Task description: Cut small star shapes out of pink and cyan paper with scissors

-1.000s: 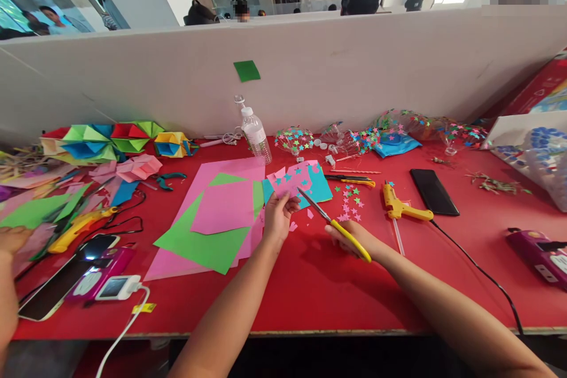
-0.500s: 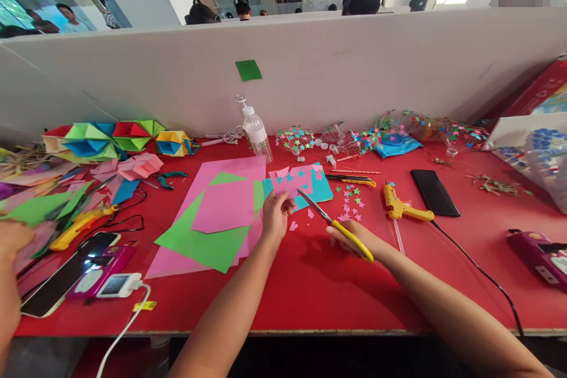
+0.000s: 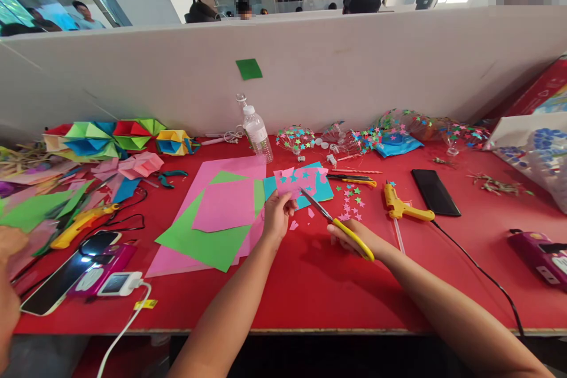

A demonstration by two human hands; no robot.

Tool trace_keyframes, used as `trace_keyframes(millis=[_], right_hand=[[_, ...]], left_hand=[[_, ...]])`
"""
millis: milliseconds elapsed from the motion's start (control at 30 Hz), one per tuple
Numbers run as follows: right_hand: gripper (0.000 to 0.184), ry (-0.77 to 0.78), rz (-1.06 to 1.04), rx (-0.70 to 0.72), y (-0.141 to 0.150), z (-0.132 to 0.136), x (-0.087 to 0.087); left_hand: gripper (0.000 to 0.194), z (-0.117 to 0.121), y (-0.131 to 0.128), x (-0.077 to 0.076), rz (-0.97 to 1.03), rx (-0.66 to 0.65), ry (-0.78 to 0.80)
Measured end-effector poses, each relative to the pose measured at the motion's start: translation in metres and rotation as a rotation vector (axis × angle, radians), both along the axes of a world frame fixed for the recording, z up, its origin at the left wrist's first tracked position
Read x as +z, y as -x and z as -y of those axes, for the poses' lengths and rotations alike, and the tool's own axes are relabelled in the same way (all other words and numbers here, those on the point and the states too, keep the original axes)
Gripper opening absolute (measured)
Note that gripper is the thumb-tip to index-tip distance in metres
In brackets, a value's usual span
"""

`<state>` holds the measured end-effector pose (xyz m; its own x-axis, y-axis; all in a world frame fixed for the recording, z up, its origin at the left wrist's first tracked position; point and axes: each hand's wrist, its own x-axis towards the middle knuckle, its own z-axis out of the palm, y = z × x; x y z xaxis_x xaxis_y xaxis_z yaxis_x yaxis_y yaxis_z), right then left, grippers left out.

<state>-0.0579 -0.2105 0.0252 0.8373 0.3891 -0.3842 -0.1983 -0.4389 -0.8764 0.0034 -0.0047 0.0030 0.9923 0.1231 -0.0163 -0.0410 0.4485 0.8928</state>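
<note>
My left hand [image 3: 279, 214] pinches the lower edge of a small pink paper piece [image 3: 289, 182] with star-shaped cut-outs. Blue paper [image 3: 325, 190] shows through the holes and lies beneath it. In my right hand [image 3: 349, 236] are scissors [image 3: 352, 237] with yellow handles, their blades pointing up-left toward the pink paper. The blade tips are at the paper's lower right edge; whether they touch it I cannot tell. Pink scraps [image 3: 293, 225] lie just below. Small cut paper stars [image 3: 352, 204] in pink and green are scattered right of the blades.
Pink and green sheets [image 3: 221, 207] lie to the left. A yellow glue gun [image 3: 401, 207], its cord, and a black phone [image 3: 436, 192] lie right. A water bottle [image 3: 258, 136] stands behind. At the far left is another person's hand [image 3: 11, 242] near a yellow tool [image 3: 82, 227].
The pink paper in my left hand has turned slightly and shifted a little to the right. The scissors stay almost in place. The other person's hand at the left has moved a little.
</note>
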Motion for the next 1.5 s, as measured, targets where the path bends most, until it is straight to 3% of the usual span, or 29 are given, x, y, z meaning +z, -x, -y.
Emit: trace_keyframes(millis=[300, 533, 633, 933, 1500], right_hand=[[0.058, -0.004, -0.046, -0.029, -0.001, -0.001, -0.003], [0.056, -0.041, -0.054, -0.082, -0.001, -0.006, -0.004], [0.057, -0.039, -0.062, -0.090, -0.001, -0.007, -0.005], [0.057, 0.006, -0.050, -0.048, 0.000, -0.004, -0.011], [0.057, 0.073, -0.017, -0.004, 0.000, -0.002, -0.014]], left_hand=[[0.024, 0.000, -0.001, 0.003, -0.036, 0.003, 0.019], [0.023, 0.002, 0.001, 0.005, -0.067, -0.141, 0.187], [0.024, 0.006, 0.003, 0.004, -0.073, -0.194, 0.126], [0.022, 0.007, 0.005, 0.000, -0.010, -0.064, -0.058], [0.023, 0.004, 0.001, -0.003, 0.004, -0.026, -0.105]])
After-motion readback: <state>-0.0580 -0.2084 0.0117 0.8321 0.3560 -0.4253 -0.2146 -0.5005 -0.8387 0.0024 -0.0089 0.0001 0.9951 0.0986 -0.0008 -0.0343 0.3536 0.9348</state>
